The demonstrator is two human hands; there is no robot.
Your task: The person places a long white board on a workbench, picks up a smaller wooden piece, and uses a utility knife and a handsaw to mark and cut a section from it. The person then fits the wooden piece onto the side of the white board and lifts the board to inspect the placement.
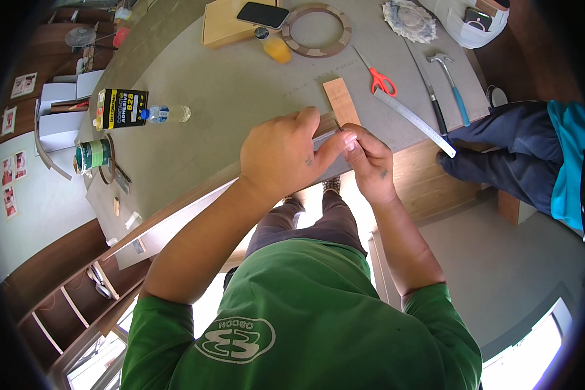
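Observation:
Above the near edge of the table, my left hand (278, 155) is closed, its fingers curled out of sight and its thumb reaching across to my right thumb. My right hand (374, 170) is closed in a pinch beside it. A thin dark sliver shows at the meeting fingertips, but what either hand holds is mostly hidden. Just beyond the fingers is a flat light-brown wood strip (341, 102), its near end partly covered by them. To the right of the strip lie orange-handled scissors (382, 83) and a steel ruler (413, 121).
A hammer (457, 94) and a long black-handled blade (433, 97) lie at right, near a seated person's leg (507, 143). Farther back are a ring (293, 31), a bottle of orange liquid (276, 48) and a phone (262, 15) on a box. An adhesive can (122, 108) stands left.

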